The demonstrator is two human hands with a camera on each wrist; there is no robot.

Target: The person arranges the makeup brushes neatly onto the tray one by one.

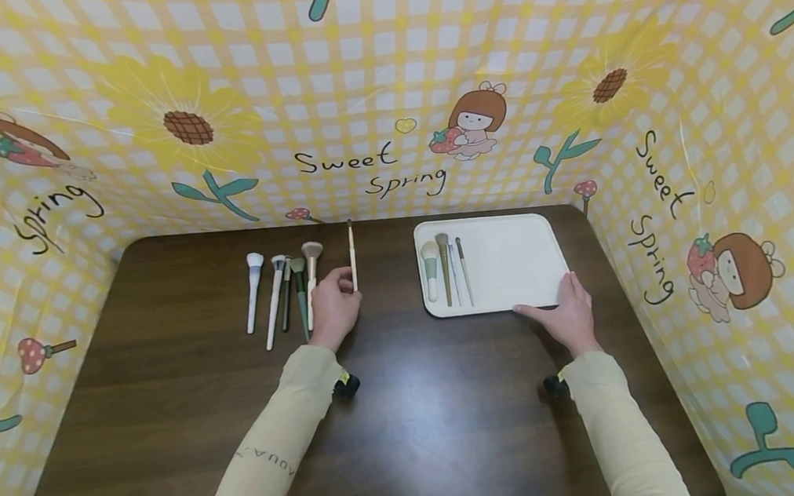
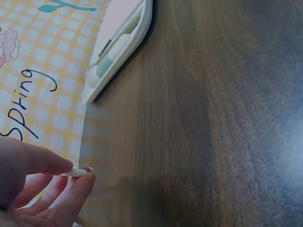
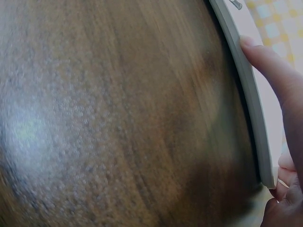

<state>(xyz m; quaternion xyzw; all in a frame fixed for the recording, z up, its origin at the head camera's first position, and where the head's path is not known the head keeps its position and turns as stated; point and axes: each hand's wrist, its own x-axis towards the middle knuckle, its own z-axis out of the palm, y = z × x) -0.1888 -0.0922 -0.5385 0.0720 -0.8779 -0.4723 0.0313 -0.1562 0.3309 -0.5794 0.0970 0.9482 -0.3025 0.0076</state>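
A slim makeup brush [image 1: 352, 253] with a pale handle and a small dark tip stands out from my left hand [image 1: 335, 307], pinched between thumb and fingers. In the left wrist view only a short pale piece of the brush handle [image 2: 78, 173] shows. Just left of that hand lies a row of several makeup brushes, among them a fluffy one [image 1: 311, 252] and a green-handled one [image 1: 300, 288]. My right hand [image 1: 568, 318] grips the white tray [image 1: 515, 261] at its near right corner, thumb on the near rim [image 3: 251, 90] and fingers along the right side.
Several brushes lie side by side at the tray's left end, including a mint-handled one [image 1: 430, 270] and a gold-handled one [image 1: 445, 271]. The dark wooden table [image 1: 412, 420] is enclosed at the back and sides by yellow checked cloth [image 1: 354, 86].
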